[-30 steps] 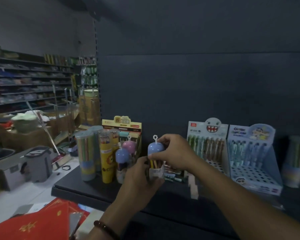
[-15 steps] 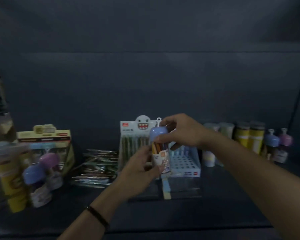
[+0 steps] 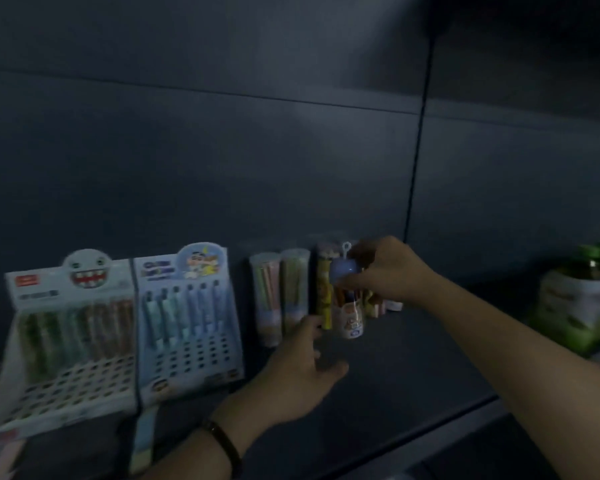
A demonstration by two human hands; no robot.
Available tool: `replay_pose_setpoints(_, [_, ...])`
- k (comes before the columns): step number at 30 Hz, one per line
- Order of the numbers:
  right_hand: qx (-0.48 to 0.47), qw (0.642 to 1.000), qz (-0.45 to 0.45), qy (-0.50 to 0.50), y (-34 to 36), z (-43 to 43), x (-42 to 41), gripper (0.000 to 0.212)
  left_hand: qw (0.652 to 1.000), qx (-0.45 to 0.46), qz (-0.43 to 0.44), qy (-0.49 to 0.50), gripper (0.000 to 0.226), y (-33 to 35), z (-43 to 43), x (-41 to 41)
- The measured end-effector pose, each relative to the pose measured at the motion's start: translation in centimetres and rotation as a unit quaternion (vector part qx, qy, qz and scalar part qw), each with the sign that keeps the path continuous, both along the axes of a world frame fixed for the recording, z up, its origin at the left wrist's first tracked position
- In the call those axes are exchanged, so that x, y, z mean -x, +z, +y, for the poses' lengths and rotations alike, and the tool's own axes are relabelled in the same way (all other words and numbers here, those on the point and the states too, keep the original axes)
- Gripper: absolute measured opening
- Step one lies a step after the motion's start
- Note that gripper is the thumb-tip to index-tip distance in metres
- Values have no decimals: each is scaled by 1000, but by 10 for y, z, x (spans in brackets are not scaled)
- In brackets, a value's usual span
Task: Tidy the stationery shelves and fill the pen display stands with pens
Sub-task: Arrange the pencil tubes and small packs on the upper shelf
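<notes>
While my right hand [image 3: 392,271] grips the top of a small clear pencil tub with a blue domed lid [image 3: 349,317], the tub is upright at the far side of the dark shelf [image 3: 413,358], just right of a tall yellow tube [image 3: 324,292]. My left hand [image 3: 302,375] hovers nearer, fingers loosely spread, holding nothing. Farther left stand a white shark-faced pen display stand [image 3: 73,327] and a blue cartoon one [image 3: 187,313].

Shelf [image 3: 413,362] free before tubes [image 3: 279,292]; stands [image 3: 187,327] crowd left.
</notes>
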State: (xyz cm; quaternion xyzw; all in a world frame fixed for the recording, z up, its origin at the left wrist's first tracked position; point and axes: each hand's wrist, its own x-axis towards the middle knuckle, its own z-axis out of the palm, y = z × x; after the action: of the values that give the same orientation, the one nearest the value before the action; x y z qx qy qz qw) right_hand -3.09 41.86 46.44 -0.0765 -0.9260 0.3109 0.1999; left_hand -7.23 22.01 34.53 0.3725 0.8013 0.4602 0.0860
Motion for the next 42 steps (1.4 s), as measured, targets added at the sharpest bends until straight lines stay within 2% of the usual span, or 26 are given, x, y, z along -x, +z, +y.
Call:
replay_pose_setpoints(5, [-10,996,-19,-87,-30,69,-1,24,988,94,95,-77,86,-18,75,2])
replay_pose_setpoints(8, [-16,992,-34,-119,-46,99,0,24,969,183,150,-72,94,-29,114,8])
replay_pose_setpoints(11, [-13,991,-38,-126,-64,123,5,28,950,246,185,-45,90,-40,135,7])
replay_pose_setpoints(15, [5,992,-13,-124,-77,140,15,29,938,249,239,-19,86,-49,147,10])
replay_pose_setpoints(20, [-19,993,11,-113,-81,145,27,32,935,258,243,-18,90,-52,155,16])
replay_pose_setpoints(23, [-15,994,12,-108,-82,145,28,50,935,257,245,-9,91,-52,156,17])
replay_pose_setpoints(28, [-13,994,18,-104,-80,139,28,44,936,259,240,1,94,-53,158,17])
replay_pose_setpoints(31, [-19,994,9,-106,-79,138,25,54,935,260,243,7,94,-53,158,17])
replay_pose_setpoints(34, [-16,993,-4,-116,-81,134,20,71,941,245,235,20,86,-52,156,16])
replay_pose_setpoints(36, [-8,991,6,-131,-80,131,15,72,945,215,241,56,70,-50,150,12])
replay_pose_setpoints(39, [-5,987,38,-155,-74,119,4,46,942,177,266,100,44,-37,130,3])
replay_pose_setpoints(42, [-1,988,64,-141,-59,90,-5,24,950,137,267,90,25,-18,93,-6])
